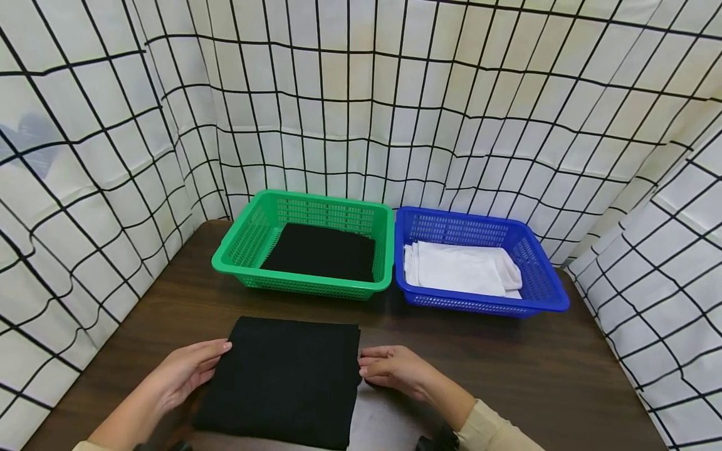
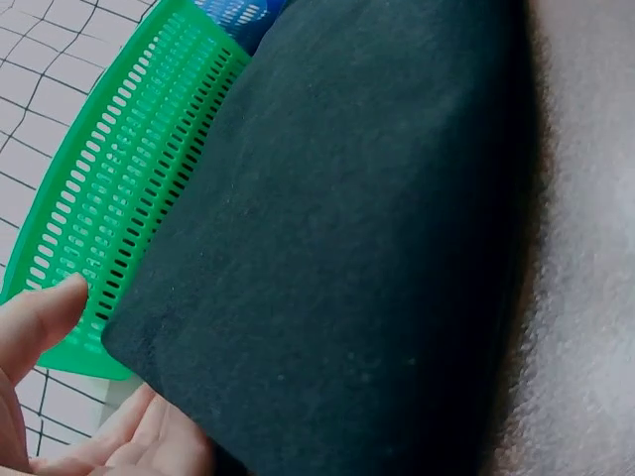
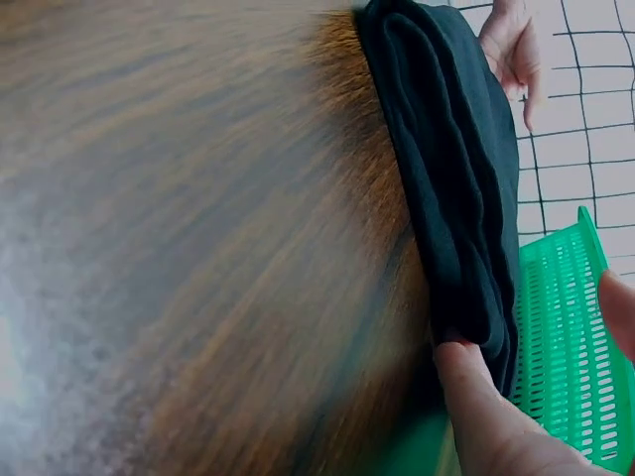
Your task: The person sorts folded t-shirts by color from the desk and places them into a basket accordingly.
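Observation:
A folded black cloth [image 1: 287, 379] lies flat on the table, its layered folded edge visible in the right wrist view. At its left edge, my left hand [image 1: 194, 369] touches the cloth near the far corner. The left wrist view shows the thumb [image 2: 50, 317] raised apart from the cloth, with the other fingers beside and partly beneath its corner. My right hand [image 1: 397, 371] is at the opposite edge. In the right wrist view, a finger [image 3: 466, 372] meets the end of the folds, while the thumb [image 3: 620, 312] stands away from them.
Behind the cloth stands a green basket [image 1: 304, 285] with another folded black cloth [image 1: 321, 250] inside. Beside it on the right, a blue basket [image 1: 485, 304] holds folded white cloth [image 1: 459, 266]. Black wire grid panels [image 1: 372, 100] over white sheeting surround the brown table [image 1: 507, 376].

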Available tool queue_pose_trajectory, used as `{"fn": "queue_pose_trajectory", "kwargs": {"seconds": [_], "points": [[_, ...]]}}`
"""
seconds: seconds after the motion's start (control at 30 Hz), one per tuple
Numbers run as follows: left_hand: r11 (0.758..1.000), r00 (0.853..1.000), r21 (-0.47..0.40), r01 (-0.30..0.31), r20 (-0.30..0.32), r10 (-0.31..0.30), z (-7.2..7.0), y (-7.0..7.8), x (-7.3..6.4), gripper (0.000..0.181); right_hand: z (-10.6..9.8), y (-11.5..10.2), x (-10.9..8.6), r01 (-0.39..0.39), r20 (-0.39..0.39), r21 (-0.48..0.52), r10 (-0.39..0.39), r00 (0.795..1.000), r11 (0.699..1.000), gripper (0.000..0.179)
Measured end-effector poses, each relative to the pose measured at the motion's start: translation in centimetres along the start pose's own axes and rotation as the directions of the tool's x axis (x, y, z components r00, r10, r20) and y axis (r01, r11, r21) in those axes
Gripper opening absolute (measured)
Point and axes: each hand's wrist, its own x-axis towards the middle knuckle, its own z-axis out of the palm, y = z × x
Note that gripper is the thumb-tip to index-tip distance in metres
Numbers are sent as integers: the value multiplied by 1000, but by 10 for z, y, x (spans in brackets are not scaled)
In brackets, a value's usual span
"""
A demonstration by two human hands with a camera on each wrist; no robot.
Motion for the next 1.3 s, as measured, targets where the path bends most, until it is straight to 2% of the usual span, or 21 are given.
{"fn": "queue_pose_trajectory", "kwargs": {"seconds": [0.1,0.27,0.5,0.57,0.73,1.0,1.03,1.13,1.3], "points": [[1000,999,-5,-3,34,3,0,1,1,79,2,-1,2,2,-9,14,-2,1000,1000,60],[1000,999,-13,1,45,-1,0,0,2,80,5,-1,4,-2,-29,26,3,1000,1000,58],[999,988,-45,-25,149,32,0,-3,1,62,9,-1,11,-54,-46,11,55,997,998,60],[999,990,-23,-27,141,30,1,-3,0,65,12,-1,13,-65,-42,15,66,997,998,62],[999,998,44,-10,64,7,6,-3,1,74,18,-2,17,-63,-25,40,64,998,997,70],[992,1000,122,17,-4,-17,13,-1,3,76,30,-1,23,-51,-15,62,52,999,997,50],[993,1000,119,19,-6,-18,14,-1,2,75,32,0,24,-51,-18,69,52,998,996,50],[997,1000,73,10,10,-11,15,-3,2,73,38,2,26,-46,-27,96,49,998,994,64],[1000,998,-19,7,64,-6,14,-5,1,65,44,4,27,-30,-55,105,36,998,994,67]]}}
